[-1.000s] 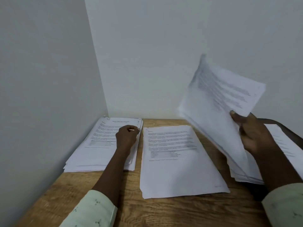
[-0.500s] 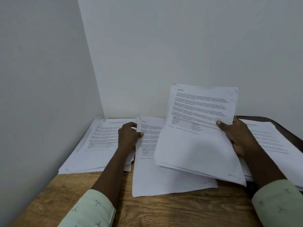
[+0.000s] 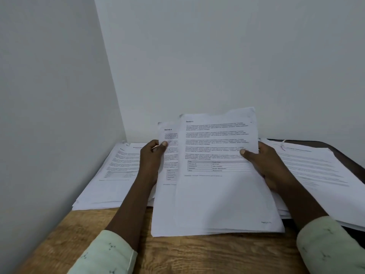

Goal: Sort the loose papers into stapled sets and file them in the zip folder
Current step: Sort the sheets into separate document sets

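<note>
Pale grey walls (image 3: 197, 56) meet in a corner behind a wooden table (image 3: 197, 258) with a strong grain. At the far left, pushed into that corner, a left pile (image 3: 110, 180) of printed papers lies flat on the wood, its sheets slightly fanned at the edges. The left hand (image 3: 152, 155), coming out of a pale green sleeve (image 3: 104, 254) with small motifs, reaches over the right part of that pile; its fingers are curled and its thumb presses on the front of a Section 9 sheet (image 3: 167, 204), pinching that page by its left edge. The page's top stands up against the back wall and its bottom reaches the table's near part. Overlapping it from the right is a bundle (image 3: 221, 194) of several pages, the top one headed with a section title, paragraphs and a small table of entries; it covers most of the Section 9 sheet and tilts the same way. The right hand (image 3: 264, 161) grips this bundle at its right edge, thumb on the printed face, fingers tucked behind. Whether the bundle's lower edge touches the wood cannot be told. Further right, partly under the right forearm, a right pile (image 3: 320, 175) of papers lies flat on a dark surface (image 3: 347, 157) with a rounded corner.
</note>
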A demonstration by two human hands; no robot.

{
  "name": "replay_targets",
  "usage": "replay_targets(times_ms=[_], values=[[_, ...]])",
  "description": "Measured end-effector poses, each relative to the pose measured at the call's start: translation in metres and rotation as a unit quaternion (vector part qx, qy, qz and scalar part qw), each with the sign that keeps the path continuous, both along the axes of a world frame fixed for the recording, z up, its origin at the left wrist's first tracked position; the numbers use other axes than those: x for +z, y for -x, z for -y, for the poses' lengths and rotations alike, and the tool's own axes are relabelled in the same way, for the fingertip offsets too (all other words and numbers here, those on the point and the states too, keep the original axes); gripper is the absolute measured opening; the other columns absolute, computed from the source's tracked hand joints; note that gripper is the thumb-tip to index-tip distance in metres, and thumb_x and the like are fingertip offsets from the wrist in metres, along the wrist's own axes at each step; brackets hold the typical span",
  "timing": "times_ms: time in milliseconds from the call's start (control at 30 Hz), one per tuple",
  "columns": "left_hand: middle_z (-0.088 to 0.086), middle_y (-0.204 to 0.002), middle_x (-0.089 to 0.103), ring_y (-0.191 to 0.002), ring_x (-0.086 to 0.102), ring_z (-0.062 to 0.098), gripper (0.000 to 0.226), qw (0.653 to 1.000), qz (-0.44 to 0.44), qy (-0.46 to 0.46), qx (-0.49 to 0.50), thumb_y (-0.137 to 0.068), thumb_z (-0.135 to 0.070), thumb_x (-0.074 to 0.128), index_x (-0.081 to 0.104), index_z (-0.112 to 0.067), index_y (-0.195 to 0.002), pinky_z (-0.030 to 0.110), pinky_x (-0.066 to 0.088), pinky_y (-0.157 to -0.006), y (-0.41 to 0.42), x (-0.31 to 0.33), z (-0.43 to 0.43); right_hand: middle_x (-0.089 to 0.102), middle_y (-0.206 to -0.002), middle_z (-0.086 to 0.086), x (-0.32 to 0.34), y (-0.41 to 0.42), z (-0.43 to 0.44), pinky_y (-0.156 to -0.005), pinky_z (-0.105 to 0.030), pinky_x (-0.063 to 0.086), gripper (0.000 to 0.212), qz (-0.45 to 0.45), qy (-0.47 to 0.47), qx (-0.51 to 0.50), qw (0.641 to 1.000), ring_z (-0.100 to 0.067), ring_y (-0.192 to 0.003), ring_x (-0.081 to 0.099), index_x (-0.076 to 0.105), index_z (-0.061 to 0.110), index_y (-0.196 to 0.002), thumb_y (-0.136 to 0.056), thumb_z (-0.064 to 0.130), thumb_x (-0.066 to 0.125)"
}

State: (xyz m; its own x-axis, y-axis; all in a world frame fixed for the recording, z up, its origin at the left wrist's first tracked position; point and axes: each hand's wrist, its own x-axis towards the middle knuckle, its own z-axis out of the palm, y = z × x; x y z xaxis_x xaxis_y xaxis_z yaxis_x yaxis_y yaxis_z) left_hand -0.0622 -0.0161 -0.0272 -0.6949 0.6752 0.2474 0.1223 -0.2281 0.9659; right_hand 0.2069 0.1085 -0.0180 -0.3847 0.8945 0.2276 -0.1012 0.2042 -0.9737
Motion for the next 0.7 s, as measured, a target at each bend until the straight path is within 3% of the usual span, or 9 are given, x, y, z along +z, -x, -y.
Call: replay_targets(times_ms=[67,133,267,367,433,500,567,633,700], values=[[0.014,-0.091,0.071,-0.081,0.068,0.027,0.015,0.998,0.053,-0.023,-0.04,-0.095,-0.015,0.065,0.062,-0.01,-0.081,0.04,0.056,-0.078,-0.008,0.004,0.002,0.074,-0.098,0.013,0.0,0.002,0.001,-0.069,-0.017,0.056,0.023,-0.002,-0.009,-0.003,1.0,-0.002,-0.083,0.072,0.068,0.024,-0.11,-0.092,0.009,0.065],[0.015,-0.093,0.073,-0.078,0.07,0.027,0.012,0.993,0.088,-0.042,-0.063,-0.095,-0.012,0.063,0.063,-0.011,-0.084,0.037,0.06,-0.072,-0.012,0.009,0.002,0.074,-0.108,0.009,0.0,0.003,0.0,-0.082,-0.027,0.056,0.028,-0.009,-0.009,0.006,1.0,-0.007,-0.095,0.071,0.066,0.022,-0.119,-0.094,0.011,0.064],[0.017,-0.1,0.073,-0.084,0.07,0.028,0.007,0.993,0.089,-0.055,-0.061,-0.096,-0.013,0.062,0.065,-0.009,-0.092,0.042,0.059,-0.079,-0.017,0.011,0.001,0.068,-0.125,0.002,-0.002,0.008,-0.001,-0.098,-0.04,0.05,0.036,-0.028,-0.002,0.04,0.999,-0.018,-0.113,0.065,0.056,0.021,-0.13,-0.095,0.011,0.062],[0.012,-0.092,0.073,-0.077,0.069,0.02,0.014,0.996,0.063,-0.047,-0.05,-0.098,-0.021,0.061,0.064,-0.01,-0.091,0.031,0.057,-0.068,-0.021,0.009,0.0,0.067,-0.125,0.002,-0.001,0.012,0.002,-0.098,-0.035,0.051,0.034,0.0,-0.023,0.066,0.998,-0.015,-0.113,0.065,0.058,0.023,-0.124,-0.095,0.005,0.061],[0.009,-0.084,0.068,-0.072,0.064,0.017,0.026,0.996,0.055,-0.046,-0.048,-0.099,-0.031,0.058,0.062,-0.008,-0.088,0.025,0.052,-0.064,-0.022,0.012,-0.001,0.07,-0.12,-0.001,0.003,0.013,0.004,-0.097,-0.04,0.052,0.035,0.019,-0.03,0.059,0.998,-0.02,-0.11,0.067,0.061,0.017,-0.124,-0.092,0.004,0.064],[0.009,-0.088,0.069,-0.078,0.066,0.02,0.033,0.991,0.098,-0.079,-0.043,-0.101,-0.037,0.053,0.064,-0.007,-0.092,0.028,0.055,-0.071,-0.014,0.016,0.0,0.072,-0.114,-0.007,0.012,0.006,0.003,-0.092,-0.045,0.055,0.031,-0.022,-0.015,0.012,1.0,-0.024,-0.101,0.07,0.066,0.013,-0.117,-0.087,0.004,0.068],[0.009,-0.099,0.072,-0.09,0.071,0.021,0.027,0.992,0.1,-0.081,-0.002,-0.102,-0.033,0.052,0.066,-0.01,-0.1,0.032,0.058,-0.083,0.002,0.016,0.003,0.071,-0.114,-0.008,0.027,-0.009,-0.001,-0.088,-0.04,0.057,0.033,-0.107,0.011,-0.057,0.993,-0.023,-0.101,0.069,0.066,0.011,-0.117,-0.085,0.009,0.07],[0.014,-0.109,0.071,-0.099,0.069,0.025,0.012,0.998,0.056,-0.007,0.038,-0.098,-0.022,0.06,0.067,-0.013,-0.103,0.038,0.057,-0.09,0.016,0.008,0.005,0.069,-0.118,-0.005,0.037,-0.03,-0.008,-0.082,-0.029,0.059,0.037,-0.149,0.01,-0.127,0.981,-0.021,-0.104,0.067,0.062,0.009,-0.126,-0.09,0.012,0.068],[0.017,-0.111,0.07,-0.099,0.068,0.029,0.015,0.994,0.006,0.099,0.042,-0.091,-0.018,0.069,0.067,-0.014,-0.106,0.042,0.057,-0.092,0.018,-0.001,0.003,0.066,-0.122,-0.008,0.032,-0.041,-0.015,-0.072,-0.022,0.059,0.039,-0.14,0.012,-0.141,0.98,-0.015,-0.097,0.066,0.059,0.007,-0.131,-0.094,0.014,0.064]])
